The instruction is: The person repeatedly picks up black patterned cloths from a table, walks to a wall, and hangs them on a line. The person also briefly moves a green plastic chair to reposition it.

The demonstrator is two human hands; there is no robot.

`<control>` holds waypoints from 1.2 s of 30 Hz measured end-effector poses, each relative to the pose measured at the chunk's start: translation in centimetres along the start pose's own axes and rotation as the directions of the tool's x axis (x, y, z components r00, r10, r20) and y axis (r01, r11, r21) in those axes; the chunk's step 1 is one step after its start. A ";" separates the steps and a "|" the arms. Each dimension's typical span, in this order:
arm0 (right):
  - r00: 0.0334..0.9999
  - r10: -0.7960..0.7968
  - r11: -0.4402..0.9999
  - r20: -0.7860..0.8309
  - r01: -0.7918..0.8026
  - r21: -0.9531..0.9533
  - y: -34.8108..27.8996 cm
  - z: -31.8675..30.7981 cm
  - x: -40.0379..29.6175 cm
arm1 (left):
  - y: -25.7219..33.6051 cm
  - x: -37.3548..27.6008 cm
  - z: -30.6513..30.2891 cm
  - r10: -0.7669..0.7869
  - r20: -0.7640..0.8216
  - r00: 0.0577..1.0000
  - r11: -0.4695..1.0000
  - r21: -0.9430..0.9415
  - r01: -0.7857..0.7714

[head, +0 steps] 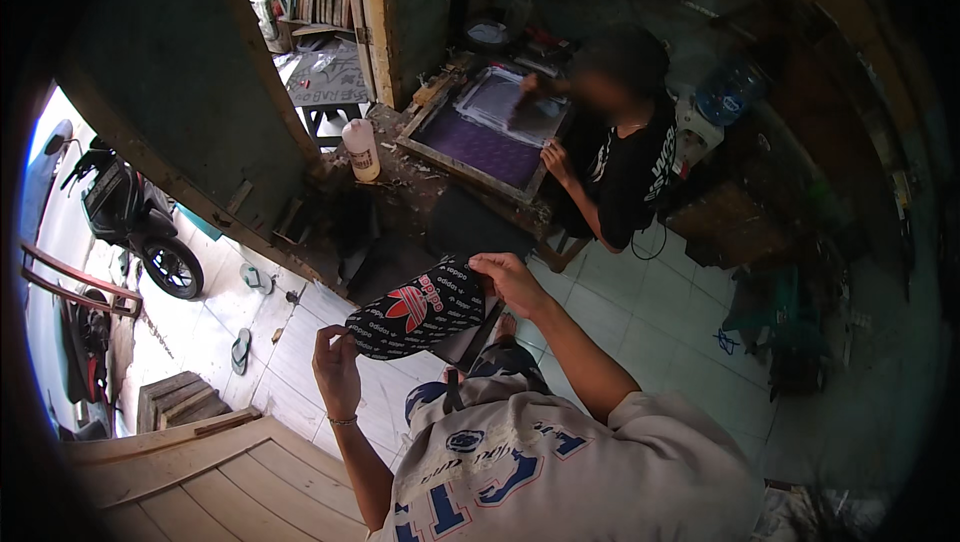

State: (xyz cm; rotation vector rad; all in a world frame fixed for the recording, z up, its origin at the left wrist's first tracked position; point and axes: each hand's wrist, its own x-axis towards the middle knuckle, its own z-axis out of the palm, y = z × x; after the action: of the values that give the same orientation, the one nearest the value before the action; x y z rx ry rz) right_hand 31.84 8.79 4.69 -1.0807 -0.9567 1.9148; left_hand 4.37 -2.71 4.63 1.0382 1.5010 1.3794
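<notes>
A black, rounded flat piece [416,309] is held up in front of my body, printed with small white Adidas marks and a red trefoil logo. My left hand [337,373] pinches its lower left end between thumb and fingers. At the upper right end, my right hand [514,283] grips the edge, thumb on top. The piece bends slightly between the hands. Behind it, dark sheets [472,223] lie at the near side of the workbench [397,197]; their material is hard to make out.
A co-worker [630,144] leans over a screen-printing frame [480,174] with purple mesh. A plastic bottle [361,152] stands on the bench. Sandals [240,351] lie on the tiled floor [300,347], left. A motorcycle [135,212] stands outside. A wooden panel [225,474] is at lower left.
</notes>
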 end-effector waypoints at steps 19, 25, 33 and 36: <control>0.998 0.011 0.995 -0.061 -0.017 -0.095 1.3 -0.1 1.2 | 0.3 0.0 0.9 -0.021 -0.067 0.998 0.996 -0.093 0.015; 0.999 0.042 0.994 -0.024 -0.045 -0.101 1.7 -3.0 2.4 | 1.2 -0.1 3.6 -0.021 -0.096 0.995 0.998 -0.063 0.015; 0.926 0.253 0.869 -0.279 -0.344 -0.355 11.8 -16.8 4.7 | 3.5 -0.4 4.8 0.042 -0.250 0.967 0.891 0.447 0.077; 0.751 0.437 0.790 -0.494 -0.583 -0.188 19.3 -26.5 0.7 | 3.7 -1.1 4.2 0.116 -0.294 0.949 0.879 0.475 0.040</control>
State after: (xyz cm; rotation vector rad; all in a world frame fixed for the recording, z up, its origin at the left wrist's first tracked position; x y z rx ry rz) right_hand 50.84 7.05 -21.98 -2.0601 -0.7842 1.8259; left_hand 8.84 -2.23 8.17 1.1841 2.1459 1.2727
